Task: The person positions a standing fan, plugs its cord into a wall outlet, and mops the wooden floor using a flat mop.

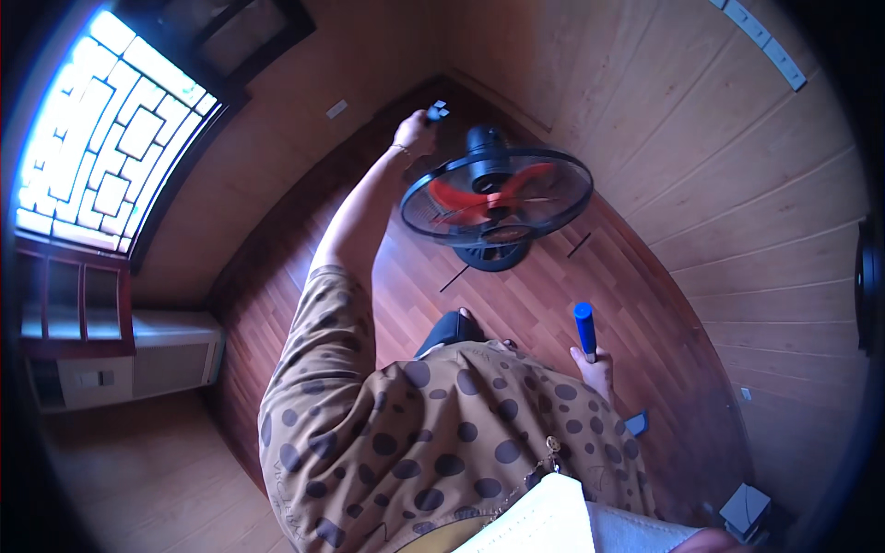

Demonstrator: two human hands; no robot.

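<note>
My left arm stretches forward to the far corner. There my left hand [417, 135] is closed around a small dark-blue thing with pale pieces [438, 111] at its end; its kind is too small to tell. Just right of that hand stands a black pedestal fan [486, 157] with red blades [495, 199] behind a round wire guard. Down by my right side, my right hand [597, 370] grips a long tool by its blue handle [584, 324], whose tip points up and forward. Behind that hand a flat blue-grey piece [636, 423] shows; whether it belongs to the handle I cannot tell.
Red-brown wooden boards [544, 304] cover the floor, with two thin dark strips by the fan base [491, 256]. Wood-panelled walls [728, 230] close in on both sides. A bright lattice window [115, 138] and a white floor-standing unit [175, 355] are at left. A white box [744, 509] sits at lower right.
</note>
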